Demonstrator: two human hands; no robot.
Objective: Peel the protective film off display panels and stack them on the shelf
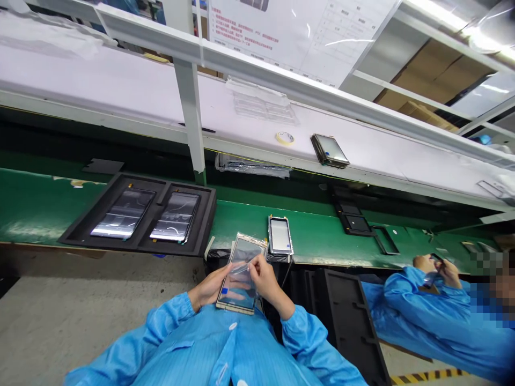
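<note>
A clear glass panel [240, 288] with a thin border and a small blue tab is tilted in front of my chest. My left hand [211, 287] supports it from the left and below, its fingers visible through the glass. Over the panel's face, the closed fingers of my right hand [263, 276] pinch the edge of a clear film [241, 266], which looks partly lifted. Just beyond lies a stack of framed panels [280, 236] on the green bench. To the left, a black foam tray [207, 214] holds two dark display screens [176, 216].
A white shelf [249, 128] carries a tape roll [285, 138] and a panel stack [330, 150]. Black trays [348, 316] stand at my right. Beyond them a co-worker in a blue sleeve [418, 300] handles a small dark item. A shelf post [189, 102] rises ahead.
</note>
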